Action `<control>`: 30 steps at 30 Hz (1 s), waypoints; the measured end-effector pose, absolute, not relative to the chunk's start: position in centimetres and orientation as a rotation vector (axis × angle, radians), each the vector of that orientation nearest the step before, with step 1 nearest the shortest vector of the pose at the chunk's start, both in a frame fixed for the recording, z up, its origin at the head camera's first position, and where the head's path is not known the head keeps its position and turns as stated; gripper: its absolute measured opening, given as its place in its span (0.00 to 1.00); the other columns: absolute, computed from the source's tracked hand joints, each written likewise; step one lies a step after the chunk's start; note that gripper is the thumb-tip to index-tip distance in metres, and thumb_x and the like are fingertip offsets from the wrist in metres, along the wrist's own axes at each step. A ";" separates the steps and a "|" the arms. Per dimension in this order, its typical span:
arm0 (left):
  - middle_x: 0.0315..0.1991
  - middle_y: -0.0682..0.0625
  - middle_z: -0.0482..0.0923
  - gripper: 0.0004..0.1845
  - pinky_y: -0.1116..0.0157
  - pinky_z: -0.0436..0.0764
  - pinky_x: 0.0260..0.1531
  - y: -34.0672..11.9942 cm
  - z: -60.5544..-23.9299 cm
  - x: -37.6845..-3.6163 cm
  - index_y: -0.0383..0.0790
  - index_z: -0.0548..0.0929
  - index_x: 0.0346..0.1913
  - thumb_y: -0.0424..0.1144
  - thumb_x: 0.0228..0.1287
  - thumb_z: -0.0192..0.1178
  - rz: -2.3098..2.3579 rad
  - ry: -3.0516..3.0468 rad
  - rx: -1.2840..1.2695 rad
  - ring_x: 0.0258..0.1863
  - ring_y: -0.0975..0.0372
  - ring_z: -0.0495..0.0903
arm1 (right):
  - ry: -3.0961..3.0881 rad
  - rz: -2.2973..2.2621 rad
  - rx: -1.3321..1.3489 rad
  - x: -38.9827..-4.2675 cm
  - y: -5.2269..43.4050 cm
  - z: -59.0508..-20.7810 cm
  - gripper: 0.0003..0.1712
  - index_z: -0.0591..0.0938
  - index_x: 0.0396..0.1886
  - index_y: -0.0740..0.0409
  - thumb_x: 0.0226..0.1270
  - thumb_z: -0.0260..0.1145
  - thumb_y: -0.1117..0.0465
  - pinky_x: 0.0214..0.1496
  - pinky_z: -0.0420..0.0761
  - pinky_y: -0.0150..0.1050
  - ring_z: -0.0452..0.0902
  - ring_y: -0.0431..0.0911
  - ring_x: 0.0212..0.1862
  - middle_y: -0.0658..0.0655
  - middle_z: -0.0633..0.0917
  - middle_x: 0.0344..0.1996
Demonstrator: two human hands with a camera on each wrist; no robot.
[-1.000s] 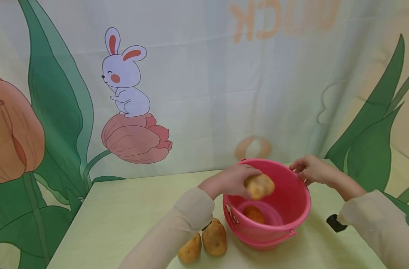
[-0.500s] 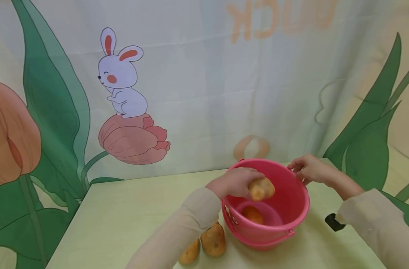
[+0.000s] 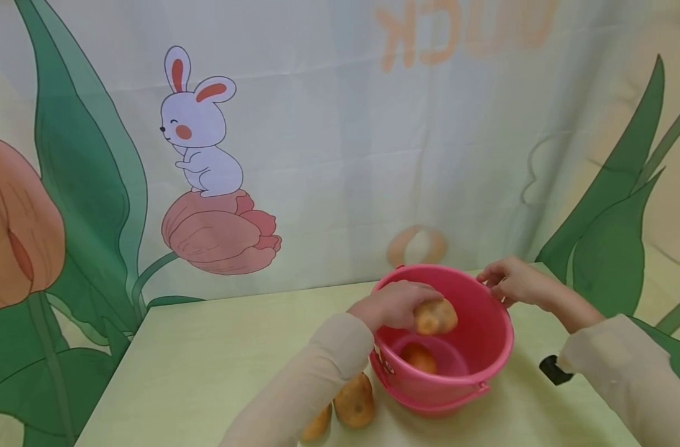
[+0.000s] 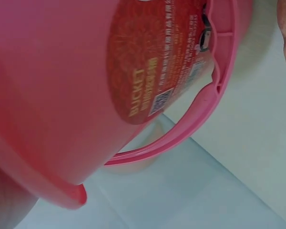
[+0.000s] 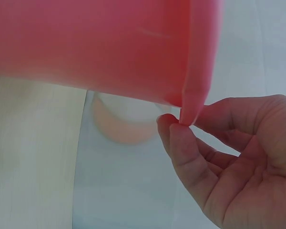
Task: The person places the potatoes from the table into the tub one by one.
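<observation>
From where I stand, the person's left hand (image 3: 395, 304) is curled round a potato (image 3: 436, 316), fingers over its top, holding it in the mouth of a pink bucket (image 3: 429, 393). Being held from above and the side, the potato has its underside bare, facing the bucket's bottom. The right hand (image 3: 521, 284) pinches the far right of the rim (image 5: 200, 62) between thumb and fingers, a light grip that probably steadies the bucket. The bucket looks slightly tipped towards the person, which would turn its mouth to them.

Inside, on the bottom, lies a round orange-brown thing (image 3: 420, 357); I can't tell if it's another potato. Two more, one potato-like (image 3: 354, 402) and its neighbour (image 3: 318, 427) partly behind the sleeve (image 3: 312, 372), sit just left of the bucket, within easy reach.

The held potato has room to its right before the red inner wall, while the left forearm passes over the near left rim. The handle (image 4: 194, 121) hangs down outside. The table (image 3: 205, 347) stretches left, its back edge near the printed cloth (image 3: 328, 186).
</observation>
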State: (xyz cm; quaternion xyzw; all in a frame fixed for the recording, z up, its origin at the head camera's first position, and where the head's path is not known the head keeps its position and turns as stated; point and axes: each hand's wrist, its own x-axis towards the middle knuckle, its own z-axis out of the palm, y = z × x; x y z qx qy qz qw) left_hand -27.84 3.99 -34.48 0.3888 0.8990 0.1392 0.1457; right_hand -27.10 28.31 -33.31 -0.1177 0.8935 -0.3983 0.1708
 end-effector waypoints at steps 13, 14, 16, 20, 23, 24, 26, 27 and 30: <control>0.56 0.63 0.69 0.38 0.70 0.77 0.40 4.1 -36.2 -28.4 0.61 0.67 0.60 0.42 0.40 0.70 0.308 2.647 1.154 0.55 0.67 0.66 | 2.543 -1.132 -0.346 -27.2 28.3 -33.5 0.19 0.72 0.50 0.75 0.58 0.52 0.72 0.32 0.81 0.41 0.79 0.45 0.30 0.65 0.81 0.37; 0.56 0.63 0.69 0.38 0.69 0.77 0.41 4.1 -36.3 -28.5 0.60 0.67 0.60 0.42 0.41 0.70 0.290 2.656 1.162 0.55 0.66 0.67 | 2.543 -1.132 -0.346 -27.2 28.3 -33.5 0.19 0.72 0.50 0.75 0.58 0.52 0.72 0.32 0.81 0.41 0.79 0.45 0.30 0.65 0.81 0.37; 0.53 0.63 0.71 0.34 0.69 0.77 0.41 4.2 -36.4 -28.4 0.60 0.69 0.58 0.44 0.44 0.67 0.336 2.665 1.115 0.52 0.67 0.69 | 2.543 -1.133 -0.347 -27.1 28.3 -33.4 0.19 0.72 0.50 0.75 0.58 0.52 0.72 0.32 0.81 0.40 0.79 0.45 0.30 0.65 0.81 0.37; 0.44 0.62 0.76 0.23 0.69 0.77 0.40 4.4 -36.6 -28.2 0.57 0.74 0.52 0.46 0.49 0.63 0.377 2.715 1.035 0.44 0.68 0.73 | 2.542 -1.135 -0.350 -27.1 28.3 -33.3 0.18 0.72 0.49 0.75 0.58 0.52 0.72 0.32 0.81 0.40 0.79 0.45 0.30 0.65 0.81 0.37; 0.45 0.60 0.76 0.25 0.70 0.77 0.40 4.5 -36.6 -28.2 0.56 0.75 0.52 0.45 0.47 0.66 0.228 2.787 1.111 0.45 0.67 0.73 | 2.540 -1.138 -0.351 -27.1 28.3 -33.3 0.18 0.72 0.49 0.74 0.58 0.52 0.72 0.32 0.81 0.40 0.79 0.45 0.30 0.64 0.81 0.37; 0.48 0.59 0.74 0.27 0.70 0.77 0.41 4.5 -36.7 -28.3 0.56 0.74 0.54 0.44 0.45 0.67 0.123 2.814 1.181 0.47 0.66 0.72 | 2.539 -1.139 -0.352 -27.1 28.3 -33.3 0.18 0.72 0.49 0.75 0.58 0.52 0.72 0.32 0.81 0.40 0.79 0.45 0.30 0.64 0.81 0.36; 0.53 0.57 0.72 0.29 0.70 0.76 0.44 4.6 -36.7 -28.4 0.56 0.73 0.55 0.43 0.45 0.67 0.017 2.839 1.253 0.51 0.65 0.71 | 2.535 -1.143 -0.351 -27.1 28.3 -33.3 0.18 0.72 0.49 0.75 0.58 0.52 0.72 0.32 0.81 0.40 0.79 0.45 0.30 0.64 0.81 0.36; 0.54 0.57 0.72 0.29 0.69 0.76 0.45 4.6 -36.7 -28.4 0.55 0.73 0.55 0.43 0.45 0.67 0.005 2.843 1.255 0.52 0.64 0.70 | 2.533 -1.145 -0.353 -27.1 28.3 -33.3 0.18 0.72 0.49 0.75 0.58 0.52 0.73 0.32 0.81 0.40 0.79 0.45 0.30 0.64 0.81 0.36; 0.56 0.57 0.70 0.28 0.69 0.76 0.47 4.7 -36.8 -28.5 0.55 0.73 0.55 0.41 0.47 0.66 0.014 2.844 1.247 0.55 0.64 0.69 | 2.533 -1.144 -0.356 -27.1 28.3 -33.3 0.18 0.72 0.49 0.75 0.57 0.52 0.73 0.32 0.81 0.41 0.79 0.46 0.29 0.64 0.81 0.36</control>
